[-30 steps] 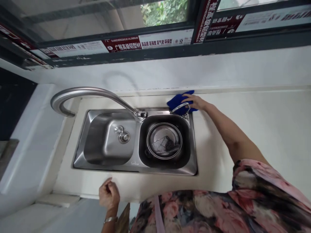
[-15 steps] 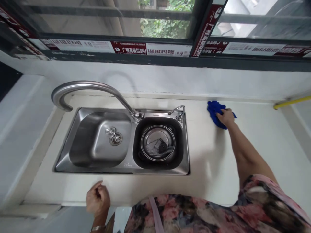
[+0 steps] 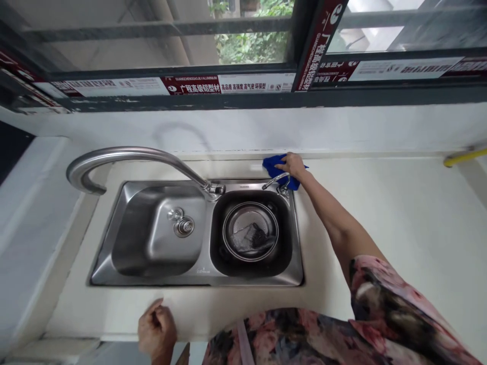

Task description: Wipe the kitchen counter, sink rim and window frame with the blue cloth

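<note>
My right hand [image 3: 293, 165] reaches to the back of the cream countertop [image 3: 399, 218] and presses a blue cloth [image 3: 272, 164] flat against it, just behind the small side tap [image 3: 280, 182] of the steel double sink [image 3: 198, 233]. The fingers lie over the cloth. My left hand [image 3: 155, 329] rests on the counter's front edge with its fingers curled in and nothing visible in it. The long curved faucet [image 3: 125, 161] arches over the left basin. A round metal strainer basket [image 3: 250, 230] sits in the right basin.
A white wall strip and a dark window frame with printed stickers [image 3: 198, 85] run behind the counter. A yellow pipe [image 3: 462, 156] shows at the far right. The left basin has a round drain [image 3: 184, 226]. My flowered sleeve fills the lower right.
My right hand swept the blue cloth out to the right along the back of the counter, then back left to behind the small tap. My left hand stayed on the front edge.
</note>
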### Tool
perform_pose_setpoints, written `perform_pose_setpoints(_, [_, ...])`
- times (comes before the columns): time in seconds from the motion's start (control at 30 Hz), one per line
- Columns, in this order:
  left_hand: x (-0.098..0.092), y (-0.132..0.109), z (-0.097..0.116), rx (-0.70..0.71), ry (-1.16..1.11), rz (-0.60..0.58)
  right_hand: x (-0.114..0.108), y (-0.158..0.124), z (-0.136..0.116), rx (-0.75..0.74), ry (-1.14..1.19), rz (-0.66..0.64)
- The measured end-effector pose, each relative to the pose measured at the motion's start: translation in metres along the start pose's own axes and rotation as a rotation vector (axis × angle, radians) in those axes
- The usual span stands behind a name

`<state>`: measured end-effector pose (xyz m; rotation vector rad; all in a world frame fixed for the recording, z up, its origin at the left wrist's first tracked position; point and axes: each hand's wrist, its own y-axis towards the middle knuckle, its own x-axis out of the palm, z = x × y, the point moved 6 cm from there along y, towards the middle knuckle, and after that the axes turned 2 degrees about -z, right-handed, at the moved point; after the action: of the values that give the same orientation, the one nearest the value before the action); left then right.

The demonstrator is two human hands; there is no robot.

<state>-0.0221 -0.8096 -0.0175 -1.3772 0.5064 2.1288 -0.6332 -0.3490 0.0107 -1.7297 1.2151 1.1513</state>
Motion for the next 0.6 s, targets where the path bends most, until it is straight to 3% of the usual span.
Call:
perform_pose_setpoints(0.13, [-0.001,-0.002,-0.002,0.000,-0.016,0.035,0.009,0.001,-0.026,-0.124,0.155,0.007])
perform_pose_setpoints(0.27, [-0.002,-0.003,-0.005,-0.008,-0.018,0.071,0.015,0.014,-0.059,-0.300,0.438,-0.123])
perform_pose_setpoints(0.37, [-0.001,-0.005,-0.007,-0.038,-0.005,0.074,0.016,0.015,-0.059,-0.155,0.717,-0.267])
perform_pose_setpoints(0.47, [0.000,-0.007,-0.005,-0.034,-0.017,0.072,0.012,-0.004,-0.045,0.075,1.029,-0.379])
perform_pose_setpoints(0.53, [0.000,-0.008,-0.001,-0.013,-0.036,0.076,-0.001,-0.022,-0.029,0.197,1.121,-0.285])
perform_pose_setpoints(0.6, [0.000,-0.009,0.002,0.006,-0.051,0.083,-0.018,-0.045,-0.010,0.276,1.101,-0.111])
